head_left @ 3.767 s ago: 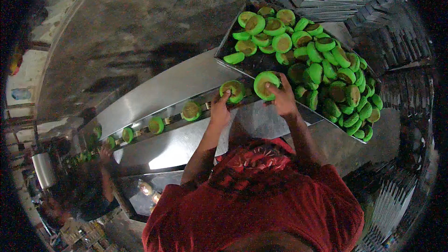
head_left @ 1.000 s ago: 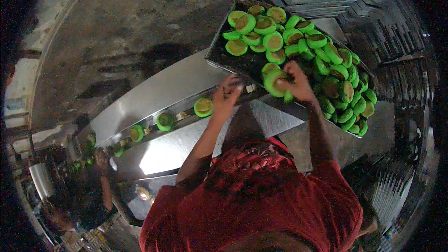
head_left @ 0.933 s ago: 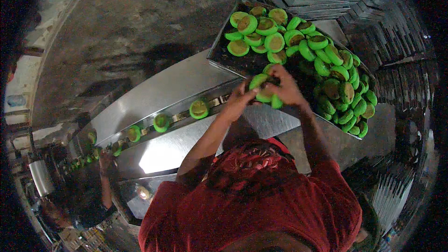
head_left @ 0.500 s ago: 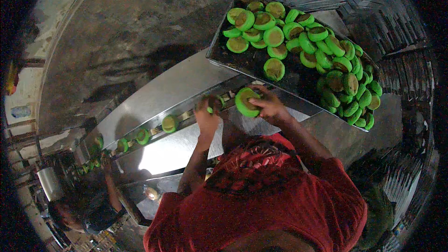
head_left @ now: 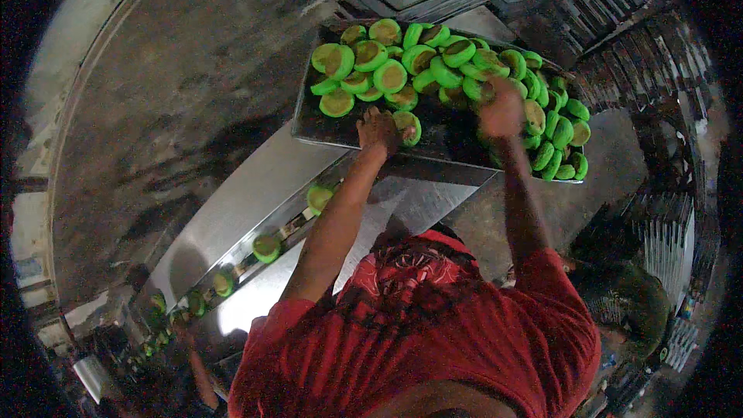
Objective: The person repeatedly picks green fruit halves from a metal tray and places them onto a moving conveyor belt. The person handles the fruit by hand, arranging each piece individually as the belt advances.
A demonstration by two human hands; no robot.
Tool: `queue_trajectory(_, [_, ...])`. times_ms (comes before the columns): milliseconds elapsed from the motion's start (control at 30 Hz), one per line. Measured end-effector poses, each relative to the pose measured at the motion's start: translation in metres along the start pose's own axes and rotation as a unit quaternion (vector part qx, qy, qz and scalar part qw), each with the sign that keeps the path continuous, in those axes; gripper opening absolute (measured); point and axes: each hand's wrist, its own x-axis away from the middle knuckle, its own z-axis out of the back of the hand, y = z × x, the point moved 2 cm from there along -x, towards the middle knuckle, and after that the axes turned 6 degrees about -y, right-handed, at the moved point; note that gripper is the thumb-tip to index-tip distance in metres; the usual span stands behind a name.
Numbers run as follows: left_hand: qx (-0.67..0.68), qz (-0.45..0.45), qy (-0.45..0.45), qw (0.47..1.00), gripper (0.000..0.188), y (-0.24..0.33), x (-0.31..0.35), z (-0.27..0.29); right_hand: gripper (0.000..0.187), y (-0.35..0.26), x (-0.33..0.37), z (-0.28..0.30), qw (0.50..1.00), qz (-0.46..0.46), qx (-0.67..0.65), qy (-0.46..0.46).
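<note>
The left hand (head_left: 378, 125) is curling, half open, over a green-rimmed round piece (head_left: 407, 127) near the tray's (head_left: 309, 128) front edge. It looks light, stiff; gripping the rim suits. The right hand (head_left: 501, 108) is blurring; grip unclear.

Single view: head-worn fisheye, looking steeply down from above the tray (head_left: 433, 156), close, edges bowed.

Both hands (head_left: 439, 118) outstretched, fingers curled
</note>
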Motion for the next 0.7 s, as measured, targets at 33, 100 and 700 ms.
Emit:
queue_trajectory(33, [0.002, -0.043, 0.052, 0.998, 0.069, 0.002, -0.004, -0.009, 0.046, 0.034, -0.02, 0.02, 0.997, -0.028, 0.021, 0.076])
queue_trajectory(100, [0.204, -0.01, -0.046, 0.978, 0.066, 0.017, -0.01, 0.003, 0.071, 0.088, -0.039, 0.045, 0.969, -0.09, 0.064, 0.219])
queue_trajectory(700, [0.508, 0.123, 0.16, 0.837, 0.034, -0.083, 0.147, -0.023, 0.042, -0.026, 0.018, -0.064, 0.937, 0.21, -0.188, 0.205])
